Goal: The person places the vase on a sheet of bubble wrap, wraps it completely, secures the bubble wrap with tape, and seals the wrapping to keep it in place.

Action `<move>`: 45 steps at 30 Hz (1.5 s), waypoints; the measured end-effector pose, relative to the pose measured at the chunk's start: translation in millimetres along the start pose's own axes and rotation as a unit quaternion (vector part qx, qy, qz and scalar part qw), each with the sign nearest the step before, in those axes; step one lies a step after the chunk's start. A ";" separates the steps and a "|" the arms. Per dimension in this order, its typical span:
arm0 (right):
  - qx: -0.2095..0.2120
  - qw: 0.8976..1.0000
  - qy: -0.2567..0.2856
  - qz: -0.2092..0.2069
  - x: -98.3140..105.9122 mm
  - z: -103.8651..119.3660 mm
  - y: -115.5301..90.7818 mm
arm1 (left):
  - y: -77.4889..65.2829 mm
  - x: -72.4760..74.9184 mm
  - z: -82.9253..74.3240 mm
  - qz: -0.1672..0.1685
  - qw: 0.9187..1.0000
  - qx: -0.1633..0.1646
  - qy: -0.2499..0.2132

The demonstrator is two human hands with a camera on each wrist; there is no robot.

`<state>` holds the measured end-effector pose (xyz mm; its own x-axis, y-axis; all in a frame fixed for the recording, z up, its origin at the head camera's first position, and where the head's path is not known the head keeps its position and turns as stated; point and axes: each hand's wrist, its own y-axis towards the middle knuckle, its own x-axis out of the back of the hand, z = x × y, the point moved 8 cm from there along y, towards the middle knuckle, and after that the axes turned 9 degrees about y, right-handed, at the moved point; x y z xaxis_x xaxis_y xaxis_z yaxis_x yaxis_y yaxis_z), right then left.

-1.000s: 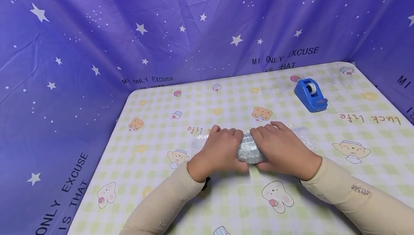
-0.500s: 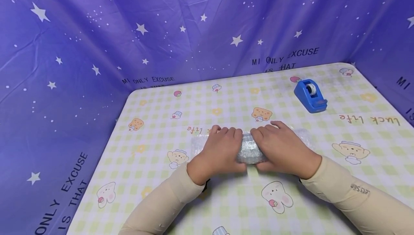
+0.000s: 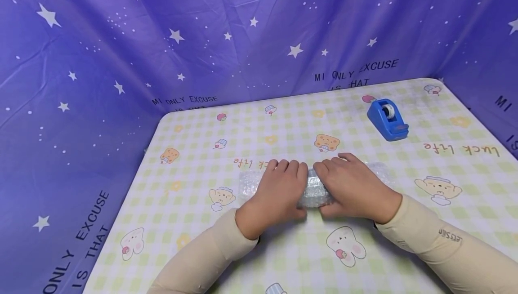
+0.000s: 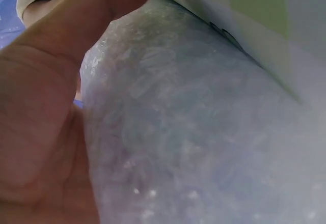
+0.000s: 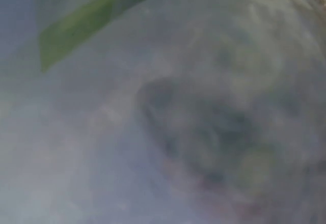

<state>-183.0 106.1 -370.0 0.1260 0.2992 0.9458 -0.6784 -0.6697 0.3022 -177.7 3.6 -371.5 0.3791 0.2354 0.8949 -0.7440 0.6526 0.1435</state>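
Note:
A roll of clear bubble wrap [image 3: 314, 190] lies crosswise on the table, its loose flat ends sticking out past both hands. My left hand [image 3: 279, 190] grips it left of the middle, fingers over the top and thumb on the near side. Close beside it my right hand [image 3: 352, 186] grips the roll the same way. The left wrist view shows the bubble wrap [image 4: 193, 122] filling most of the picture, with the thumb along it. In the blurred right wrist view a darker shape shows through the bubble wrap [image 5: 102, 147]; whatever is inside is hidden by the layers.
A blue tape dispenser [image 3: 388, 121] with a roll of tape stands at the back right of the table. The tablecloth [image 3: 194, 235] is green-and-white checked with cartoon prints. Purple star-patterned curtains [image 3: 243, 60] hang behind and at both sides of the table.
My left hand has shifted slightly right and its fingers have regripped over the top of the roll. The right hand stays nearly in place. The tape dispenser has not moved.

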 end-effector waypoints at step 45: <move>-0.015 1.000 0.010 0.016 2.4 0.1 -2.2 | 6.9 -10.6 9.6 0.014 0.995 -0.023 -0.094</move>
<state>-181.2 108.2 -368.4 0.0901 0.2917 0.9523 -0.7037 -0.6580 0.2681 -192.2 -1.3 -375.9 0.2446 0.1178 0.9624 -0.7254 0.6809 0.1010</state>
